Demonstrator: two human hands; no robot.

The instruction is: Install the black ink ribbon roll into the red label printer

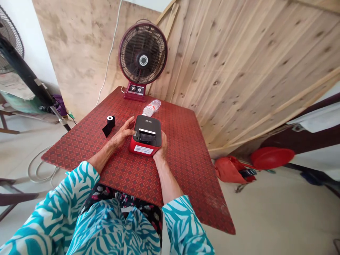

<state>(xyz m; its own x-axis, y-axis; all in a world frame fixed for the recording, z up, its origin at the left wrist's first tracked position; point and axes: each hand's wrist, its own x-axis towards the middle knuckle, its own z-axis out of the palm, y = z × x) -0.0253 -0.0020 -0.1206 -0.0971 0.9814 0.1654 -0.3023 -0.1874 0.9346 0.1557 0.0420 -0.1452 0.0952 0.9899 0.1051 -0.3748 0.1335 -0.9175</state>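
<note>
A small label printer point(147, 124), black on top with red sides, stands on the red patterned tabletop before me. A black strip lies in its top slot beside a white edge, and a white label is stuck to its near side. My right hand point(162, 147) is wrapped round the printer's right side, its fingers partly hidden behind it. At the left side is my left hand point(124, 132), fingers stretched out and apart, with a fingertip touching the printer's top left edge. To the left stands a black roll point(111, 121) with a white core, its loose end unrolled on the table.
Behind the printer lies a clear plastic bottle point(152, 108). A maroon fan point(143, 53) stands at the table's point(186, 170) far end, against a wooden wall. Right of the table, a red bag point(230, 170) and a red basin point(272, 157) are near the floor.
</note>
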